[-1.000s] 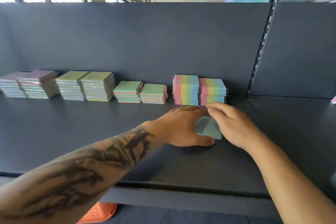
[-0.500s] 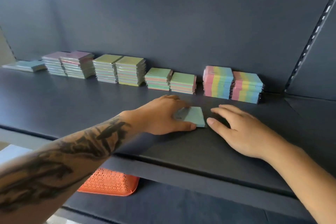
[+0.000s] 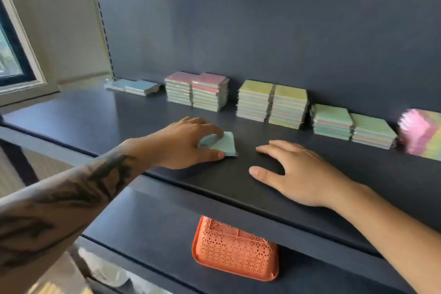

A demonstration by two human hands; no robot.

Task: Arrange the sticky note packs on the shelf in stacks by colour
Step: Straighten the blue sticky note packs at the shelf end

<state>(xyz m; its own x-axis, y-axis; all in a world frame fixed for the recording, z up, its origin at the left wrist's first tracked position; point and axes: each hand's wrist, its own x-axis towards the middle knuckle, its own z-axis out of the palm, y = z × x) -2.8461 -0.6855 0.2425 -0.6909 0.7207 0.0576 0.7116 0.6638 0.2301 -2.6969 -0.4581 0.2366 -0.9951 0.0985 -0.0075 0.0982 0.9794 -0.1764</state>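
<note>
Head view: your left hand pinches the blue pack low over the shelf; your right hand rests flat and empty. The blue stack lies far left at the back, so the left hand is nearer.

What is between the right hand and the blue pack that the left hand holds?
Only bare dark shelf, in the head view: right hand lies apart from blue pack.

A pale blue pack lay flat near the shelf's front edge, while blue, pink-topped, yellow-topped, green-topped and rainbow-edged stacks lined the back.
</note>
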